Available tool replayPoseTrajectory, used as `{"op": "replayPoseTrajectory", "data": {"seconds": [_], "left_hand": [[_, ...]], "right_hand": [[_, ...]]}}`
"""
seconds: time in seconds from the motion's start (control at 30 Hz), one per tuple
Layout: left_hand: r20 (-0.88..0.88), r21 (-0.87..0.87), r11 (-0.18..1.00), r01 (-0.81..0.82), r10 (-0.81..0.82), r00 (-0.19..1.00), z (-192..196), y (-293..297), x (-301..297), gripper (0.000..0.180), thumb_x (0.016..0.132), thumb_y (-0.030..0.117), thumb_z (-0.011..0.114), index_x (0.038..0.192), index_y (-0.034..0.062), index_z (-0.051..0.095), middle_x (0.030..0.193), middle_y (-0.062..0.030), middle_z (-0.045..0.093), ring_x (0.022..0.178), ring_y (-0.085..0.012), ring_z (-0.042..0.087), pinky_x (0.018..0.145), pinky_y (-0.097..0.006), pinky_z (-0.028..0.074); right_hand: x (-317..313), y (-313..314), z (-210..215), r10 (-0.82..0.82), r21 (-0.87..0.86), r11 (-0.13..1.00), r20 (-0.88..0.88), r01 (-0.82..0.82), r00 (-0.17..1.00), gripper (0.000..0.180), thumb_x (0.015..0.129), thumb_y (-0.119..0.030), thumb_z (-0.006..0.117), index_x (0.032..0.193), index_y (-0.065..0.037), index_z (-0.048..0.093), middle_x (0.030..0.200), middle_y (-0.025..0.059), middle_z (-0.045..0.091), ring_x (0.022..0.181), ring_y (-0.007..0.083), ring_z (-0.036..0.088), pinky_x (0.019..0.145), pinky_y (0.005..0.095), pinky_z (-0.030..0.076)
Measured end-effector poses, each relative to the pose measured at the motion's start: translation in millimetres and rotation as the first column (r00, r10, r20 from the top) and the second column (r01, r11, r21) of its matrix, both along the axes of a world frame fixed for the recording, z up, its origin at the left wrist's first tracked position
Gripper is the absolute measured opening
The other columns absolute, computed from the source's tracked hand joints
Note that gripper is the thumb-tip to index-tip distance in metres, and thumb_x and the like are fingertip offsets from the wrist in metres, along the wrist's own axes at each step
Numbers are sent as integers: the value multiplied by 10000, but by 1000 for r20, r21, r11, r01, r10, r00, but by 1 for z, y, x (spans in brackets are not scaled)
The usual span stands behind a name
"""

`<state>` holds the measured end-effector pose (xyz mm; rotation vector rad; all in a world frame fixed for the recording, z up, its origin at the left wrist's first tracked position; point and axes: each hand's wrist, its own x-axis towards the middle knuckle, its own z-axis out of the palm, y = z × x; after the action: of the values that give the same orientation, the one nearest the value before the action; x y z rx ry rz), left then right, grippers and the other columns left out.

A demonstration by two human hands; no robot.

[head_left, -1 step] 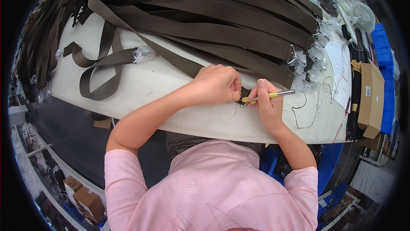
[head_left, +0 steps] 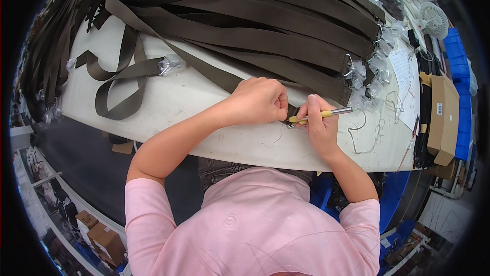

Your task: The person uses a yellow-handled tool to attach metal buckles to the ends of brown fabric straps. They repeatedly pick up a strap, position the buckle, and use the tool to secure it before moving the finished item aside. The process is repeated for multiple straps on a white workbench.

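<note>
My left hand is closed, with its fingers curled around the end of a dark brown webbing strap on the table. The strap runs up to the left, toward the bundle. A small metal piece shows at the strap's end, just past my left fingers. In my right hand is a slim pen-like tool, yellow with a silver end. Its yellow tip points left and meets the strap end beside the metal piece. My left fingers partly hide the strap end.
Many dark straps lie fanned across the white table, with plastic-wrapped metal ends at right. One looped strap lies at left. Papers, loose thread, a small white fan, a cardboard box and blue bins occupy the right side.
</note>
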<state>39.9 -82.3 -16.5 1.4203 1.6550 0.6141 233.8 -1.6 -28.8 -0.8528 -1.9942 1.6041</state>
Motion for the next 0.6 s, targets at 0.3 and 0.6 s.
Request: {"op": "replayPoseTrajectory", "data": {"seconds": [0.3, 0.6], "left_hand": [[135, 97, 990, 100, -112, 984, -3, 5, -12, 91, 785, 117, 714, 822, 39, 685, 779, -56, 653, 766, -163, 636, 699, -310, 514], [178, 204, 978, 53, -90, 980, -3, -2, -5, 84, 813, 41, 689, 866, 0, 637, 944, -120, 600, 902, -214, 630, 810, -315, 591]], "right_hand": [[9, 11, -10, -131, -106, 989, -320, 102, 938, 460, 1132, -303, 344, 796, -49, 530, 699, 39, 541, 556, 113, 623, 480, 206, 384], [11, 11, -10, -172, -105, 983, -227, 151, 959, 473, 1131, -330, 360, 783, -50, 517, 719, 28, 530, 551, 110, 616, 477, 223, 405]]}}
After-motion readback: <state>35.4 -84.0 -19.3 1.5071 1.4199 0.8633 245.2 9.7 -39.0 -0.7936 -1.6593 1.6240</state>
